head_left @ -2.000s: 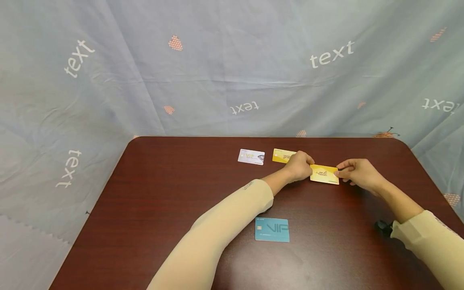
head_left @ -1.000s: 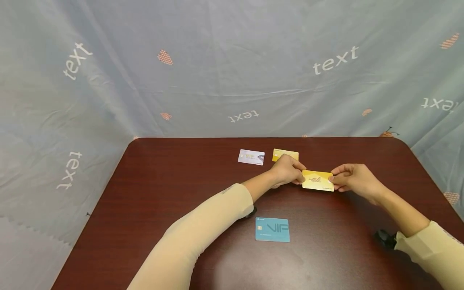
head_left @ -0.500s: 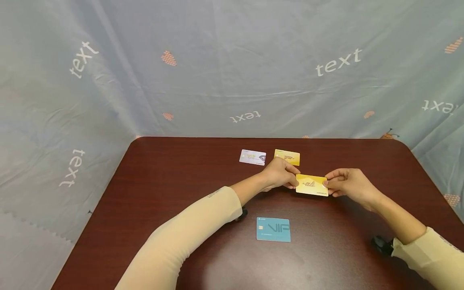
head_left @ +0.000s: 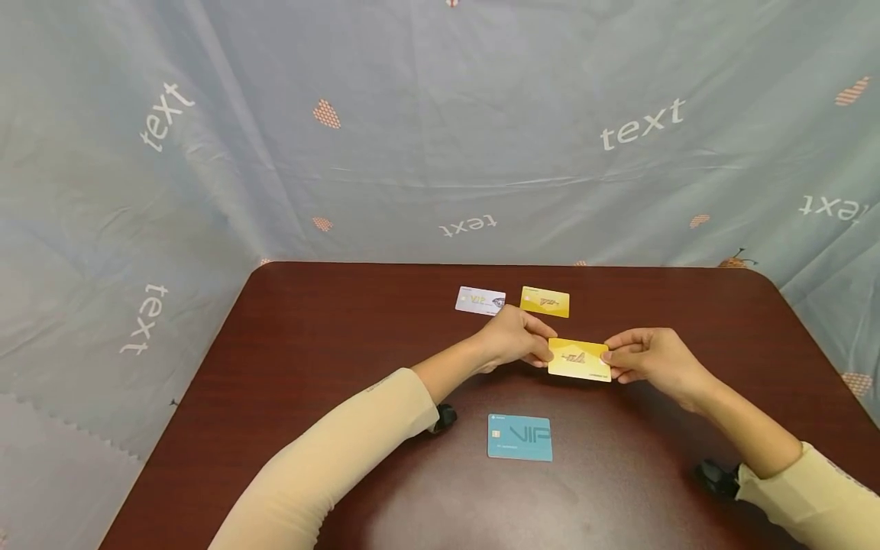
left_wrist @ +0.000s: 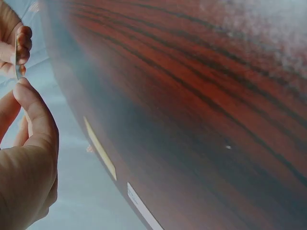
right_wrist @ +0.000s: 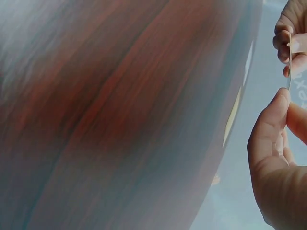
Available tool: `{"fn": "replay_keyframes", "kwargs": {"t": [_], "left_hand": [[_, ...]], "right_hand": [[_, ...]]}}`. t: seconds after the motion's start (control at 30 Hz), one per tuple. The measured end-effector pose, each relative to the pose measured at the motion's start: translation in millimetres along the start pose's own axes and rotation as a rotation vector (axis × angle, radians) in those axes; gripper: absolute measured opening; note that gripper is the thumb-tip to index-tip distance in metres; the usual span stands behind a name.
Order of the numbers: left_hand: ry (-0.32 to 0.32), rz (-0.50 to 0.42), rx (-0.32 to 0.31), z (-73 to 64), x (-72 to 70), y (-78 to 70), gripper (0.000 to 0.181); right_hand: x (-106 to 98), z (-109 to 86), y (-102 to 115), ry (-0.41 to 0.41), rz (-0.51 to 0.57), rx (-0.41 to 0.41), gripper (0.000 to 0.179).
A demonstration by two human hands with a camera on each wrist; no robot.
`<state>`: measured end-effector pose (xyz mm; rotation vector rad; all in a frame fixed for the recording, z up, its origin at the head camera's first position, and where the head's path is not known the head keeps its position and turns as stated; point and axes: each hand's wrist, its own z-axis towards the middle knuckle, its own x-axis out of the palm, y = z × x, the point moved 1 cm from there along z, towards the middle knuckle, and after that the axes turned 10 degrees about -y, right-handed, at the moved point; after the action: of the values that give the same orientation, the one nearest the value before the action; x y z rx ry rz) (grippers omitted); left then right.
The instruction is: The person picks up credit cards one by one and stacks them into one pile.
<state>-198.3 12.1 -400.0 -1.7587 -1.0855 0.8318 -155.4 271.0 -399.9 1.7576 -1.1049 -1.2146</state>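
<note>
Lying nearest is a blue card (head_left: 519,438). Beyond it, the left hand (head_left: 510,336) and right hand (head_left: 653,359) pinch opposite ends of a raised yellow card (head_left: 580,360), thumbs against fingers. Farther past the blue card lie a white card (head_left: 478,299) and another yellow card (head_left: 545,301).

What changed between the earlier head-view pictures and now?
The held yellow card has moved left and toward the person, its ends pinched by the left hand and right hand. The left hand no longer hides part of the back yellow card. Nothing was let go. The white card, blue card and back yellow card stayed put.
</note>
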Motion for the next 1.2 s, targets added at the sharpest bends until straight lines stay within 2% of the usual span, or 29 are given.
{"fn": "replay_keyframes", "kwargs": {"t": [0.33,0.63,0.93,1.2], "left_hand": [[0.013,-0.035,-0.015,-23.3,-13.6,0.4,0.029],[-0.003,-0.057,-0.014,-44.8,-18.1,11.5,0.033],[-0.002,-0.044,0.007,-56.8,-29.7,17.3,0.034],[0.001,-0.029,-0.017,-67.6,-32.4,21.8,0.035]], "right_hand": [[15.5,-9.7,6.2,0.011,0.018,-0.011,0.037],[27.3,-17.6,8.4,0.046,0.032,-0.014,0.035],[44.9,-23.7,11.7,0.066,0.079,-0.015,0.037],[53.1,-28.5,11.0,0.102,0.098,-0.024,0.035]]}}
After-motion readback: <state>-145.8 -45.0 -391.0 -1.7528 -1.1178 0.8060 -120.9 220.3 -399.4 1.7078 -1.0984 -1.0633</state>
